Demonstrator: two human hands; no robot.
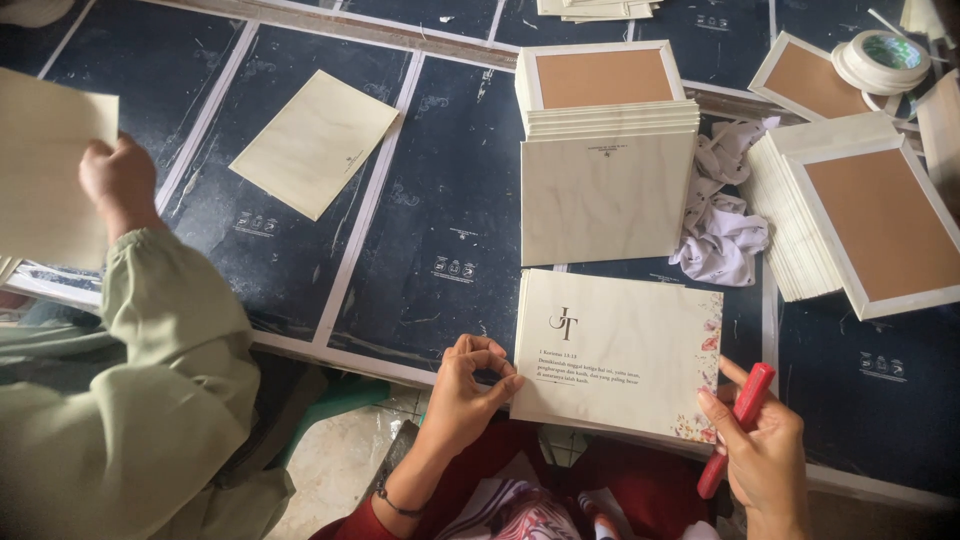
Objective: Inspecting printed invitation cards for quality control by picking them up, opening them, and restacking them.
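My left hand (470, 385) pinches its fingertips together at the left edge of a cream printed card (620, 350) with a floral corner, which lies at the near edge of the dark table (440, 230). Whether anything small sits between those fingers I cannot tell. My right hand (760, 440) grips a red pen-like tool (738, 425) beside the card's right corner. A person's hand (118, 180) in a pale green sleeve holds up a cream sheet (45, 180) at the far left.
A loose cream sheet (318, 142) lies at the upper left. Stacks of white boards with brown backs stand at centre (605, 85) and at right (870, 225). A crumpled white cloth (725, 225) lies between them. Tape rolls (885, 60) sit at the top right.
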